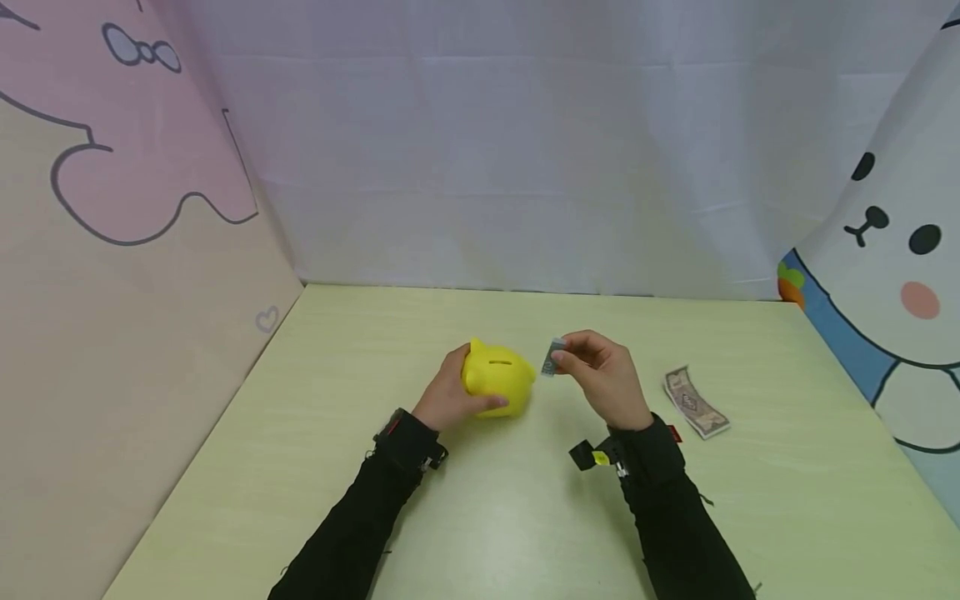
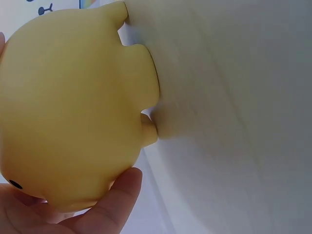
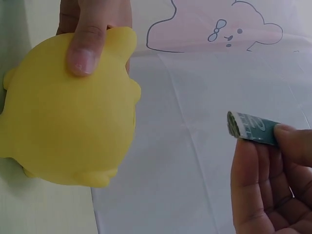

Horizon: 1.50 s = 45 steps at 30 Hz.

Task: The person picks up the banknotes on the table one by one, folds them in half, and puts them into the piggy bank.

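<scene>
- The left hand [image 1: 453,392] has a firm-looking grip on a smooth, rounded yellow piggy bank [image 1: 506,371]: thumb along the near side, fingers round the left end, spread about as wide as the body they hold.
- The piggy bank stands left of the middle of the pale yellow-green worktop [image 1: 517,517], its dark narrow slot [image 1: 500,362] facing up. In the left wrist view its stubby yellow feet [image 2: 141,78] are at the worktop; whether every one touches, I cannot tell.
- In that same view a small black oval eye [image 2: 15,184] shows close to the left hand's fingers.
- The right hand [image 1: 603,379] has its grip nearly closed, thumb and fingertips pinching a small folded green-grey paper banknote [image 1: 552,357], with only the note's thickness between them.
- The folded banknote is just right of the piggy bank, apart from it and from the slot. One end sticks out of the pinch to the left, and the right wrist view shows its layered paper edge and white print.
- A creased brownish-pink paper banknote [image 1: 693,402] lies on the worktop to the right of the right hand, with neither hand touching it.
- Both forearms come from the near side in black sleeves [image 1: 345,525]; a small black block with a yellow label [image 1: 592,456] sits at the right wrist.
- A white cloth backdrop [image 1: 510,167] hangs along the far edge.
</scene>
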{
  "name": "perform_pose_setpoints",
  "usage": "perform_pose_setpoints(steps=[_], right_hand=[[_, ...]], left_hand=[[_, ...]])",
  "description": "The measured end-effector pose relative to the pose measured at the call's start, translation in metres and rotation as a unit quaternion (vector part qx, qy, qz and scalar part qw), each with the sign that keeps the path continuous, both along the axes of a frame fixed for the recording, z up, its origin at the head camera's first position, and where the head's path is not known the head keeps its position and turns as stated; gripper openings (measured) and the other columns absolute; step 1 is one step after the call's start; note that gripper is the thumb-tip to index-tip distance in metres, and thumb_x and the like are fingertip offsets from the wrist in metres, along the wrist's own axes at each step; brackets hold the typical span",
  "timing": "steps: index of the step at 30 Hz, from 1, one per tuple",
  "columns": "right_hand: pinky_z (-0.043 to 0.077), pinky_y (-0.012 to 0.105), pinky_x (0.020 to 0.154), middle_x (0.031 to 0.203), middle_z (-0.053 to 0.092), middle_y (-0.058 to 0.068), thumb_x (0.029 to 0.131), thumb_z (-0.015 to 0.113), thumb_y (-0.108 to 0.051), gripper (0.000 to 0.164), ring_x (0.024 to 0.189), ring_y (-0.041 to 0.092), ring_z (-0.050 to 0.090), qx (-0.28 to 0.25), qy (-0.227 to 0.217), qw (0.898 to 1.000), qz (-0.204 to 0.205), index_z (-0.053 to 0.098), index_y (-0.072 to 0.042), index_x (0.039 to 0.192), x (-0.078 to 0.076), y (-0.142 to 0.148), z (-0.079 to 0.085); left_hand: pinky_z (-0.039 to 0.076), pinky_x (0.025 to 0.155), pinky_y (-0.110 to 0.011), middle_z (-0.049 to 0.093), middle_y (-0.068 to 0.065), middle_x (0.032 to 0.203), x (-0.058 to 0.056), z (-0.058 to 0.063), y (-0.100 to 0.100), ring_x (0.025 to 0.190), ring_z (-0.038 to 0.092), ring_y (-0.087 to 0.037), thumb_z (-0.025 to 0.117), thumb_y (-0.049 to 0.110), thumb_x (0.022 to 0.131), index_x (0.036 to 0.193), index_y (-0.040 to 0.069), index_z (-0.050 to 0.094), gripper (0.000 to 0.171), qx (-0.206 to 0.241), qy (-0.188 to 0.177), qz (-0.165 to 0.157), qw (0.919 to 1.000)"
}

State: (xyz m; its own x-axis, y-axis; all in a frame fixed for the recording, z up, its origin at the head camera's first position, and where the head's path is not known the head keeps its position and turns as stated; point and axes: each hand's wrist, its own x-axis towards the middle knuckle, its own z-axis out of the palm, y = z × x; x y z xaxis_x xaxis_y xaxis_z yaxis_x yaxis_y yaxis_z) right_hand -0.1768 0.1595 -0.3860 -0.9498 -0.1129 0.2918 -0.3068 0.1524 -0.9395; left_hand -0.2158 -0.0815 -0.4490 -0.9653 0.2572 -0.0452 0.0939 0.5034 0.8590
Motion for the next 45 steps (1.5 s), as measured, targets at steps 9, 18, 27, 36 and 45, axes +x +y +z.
perform_pose_setpoints(steps=[9,18,27,36,45], right_hand=[[0.058,0.023,0.075,0.088,0.066,0.001,0.094,0.063,-0.002,0.014,0.077,0.006,0.065,0.006,0.019,1.000,0.007,0.063,0.008,0.103,0.000,0.000,-0.003],[0.058,0.024,0.077,0.092,0.065,0.017,0.094,0.061,-0.001,0.013,0.078,0.008,0.065,0.017,0.014,1.000,0.012,0.063,0.009,0.104,0.002,-0.001,-0.003],[0.055,0.017,0.080,0.096,0.064,0.023,0.095,0.062,-0.003,0.014,0.080,0.005,0.062,0.044,0.000,0.999,0.006,0.063,0.007,0.104,0.001,-0.002,-0.007],[0.053,0.015,0.079,0.095,0.066,0.019,0.095,0.062,-0.004,0.012,0.082,0.008,0.060,0.086,0.021,0.996,0.009,0.064,0.004,0.103,-0.004,-0.004,-0.013],[0.052,0.017,0.076,0.095,0.069,0.015,0.094,0.064,-0.005,0.011,0.081,0.011,0.060,0.130,0.031,0.991,-0.002,0.065,0.001,0.104,-0.007,-0.006,-0.019]], left_hand=[[0.049,0.090,-0.038,0.044,-0.011,0.138,0.011,-0.001,0.019,0.105,0.052,-0.024,0.087,0.034,0.073,0.152,0.007,0.024,0.104,0.019,0.010,-0.039,0.9990],[0.048,0.087,-0.033,0.045,-0.009,0.133,0.018,-0.004,0.033,0.103,0.051,-0.021,0.087,0.036,0.072,0.151,0.009,0.027,0.103,0.022,0.014,-0.053,0.9982],[0.048,0.087,-0.033,0.044,-0.009,0.135,0.029,-0.001,0.040,0.102,0.050,-0.020,0.087,0.035,0.073,0.151,0.009,0.026,0.103,0.017,0.012,-0.066,0.9976],[0.048,0.085,-0.032,0.044,-0.008,0.132,0.032,0.001,0.042,0.101,0.050,-0.019,0.087,0.035,0.073,0.150,0.009,0.027,0.101,0.011,0.019,-0.074,0.9970],[0.049,0.084,-0.032,0.044,-0.010,0.133,0.032,0.002,0.041,0.100,0.051,-0.019,0.086,0.037,0.073,0.151,0.007,0.026,0.103,0.009,0.023,-0.068,0.9974]])
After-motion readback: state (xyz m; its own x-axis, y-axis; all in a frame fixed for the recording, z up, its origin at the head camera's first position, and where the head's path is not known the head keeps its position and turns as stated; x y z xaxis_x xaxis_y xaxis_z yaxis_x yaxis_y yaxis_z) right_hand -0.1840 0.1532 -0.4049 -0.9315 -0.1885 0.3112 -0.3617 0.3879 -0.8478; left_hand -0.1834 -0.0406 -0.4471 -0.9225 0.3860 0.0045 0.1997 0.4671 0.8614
